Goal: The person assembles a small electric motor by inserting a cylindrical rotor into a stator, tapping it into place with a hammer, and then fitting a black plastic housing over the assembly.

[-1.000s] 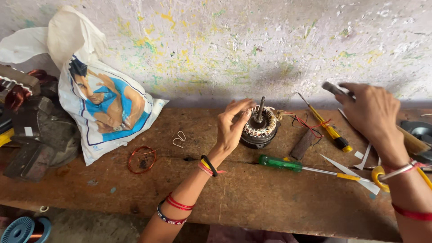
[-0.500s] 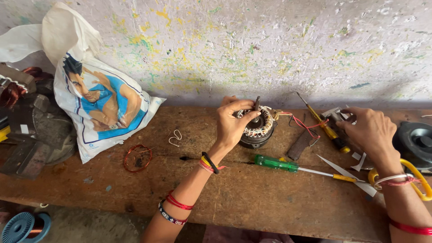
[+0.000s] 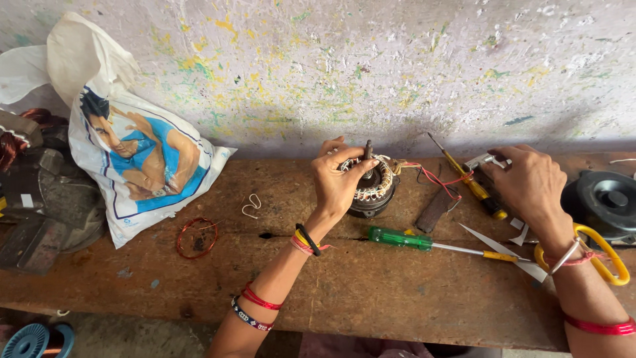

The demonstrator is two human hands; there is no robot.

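1. A small round motor (image 3: 372,187) with copper wire coils sits on the wooden bench (image 3: 371,285), close to the wall (image 3: 397,66).
2. The left hand (image 3: 336,180) rests on the motor, fingers curled around its top edge, grasping it.
3. A thin metal rod sticks up from the middle of the motor.
4. Red wires (image 3: 438,178) run out from the motor to the right.
5. The right hand (image 3: 528,183) is further right. It lies over a small metal tool (image 3: 482,160). Its fingers are bent down, but I cannot tell if it grips the tool.
6. A green screwdriver (image 3: 411,240) lies just in front of the motor.
7. A yellow screwdriver (image 3: 468,178) lies between the motor and the right hand.
8. Scissors (image 3: 583,255) with yellow handles lie under the right wrist.
9. A ring of copper wire (image 3: 196,237) lies to the left.
10. A white bag (image 3: 132,152) leans on the wall, far left.
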